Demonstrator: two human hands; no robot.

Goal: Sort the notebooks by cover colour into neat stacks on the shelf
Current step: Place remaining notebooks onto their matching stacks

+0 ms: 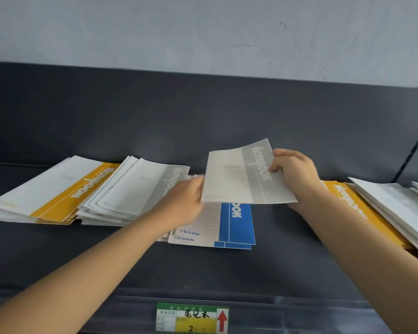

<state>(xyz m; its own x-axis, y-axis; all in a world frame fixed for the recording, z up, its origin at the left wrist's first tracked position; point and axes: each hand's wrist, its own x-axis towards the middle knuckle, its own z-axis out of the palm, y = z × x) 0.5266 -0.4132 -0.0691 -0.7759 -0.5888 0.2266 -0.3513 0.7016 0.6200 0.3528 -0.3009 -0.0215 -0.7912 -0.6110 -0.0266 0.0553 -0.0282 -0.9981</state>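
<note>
A grey-banded notebook (241, 174) is lifted above the dark shelf (287, 256), held level over the blue stack (237, 225). My right hand (297, 174) grips its right edge, thumb on top of the grey band. My left hand (186, 201) is blurred and touches the notebook's left edge from below. At the left lie a yellow-banded stack (46, 196) and, beside it, a grey-banded stack (130, 191). On the right is a mixed pile with a yellow notebook (355, 203) under pale ones (391, 203).
The shelf's dark back panel (203, 116) rises behind the stacks, with a pale wall above it. A green, yellow and red label (193, 318) sits on the shelf's front rail. Bare shelf shows in front of the stacks.
</note>
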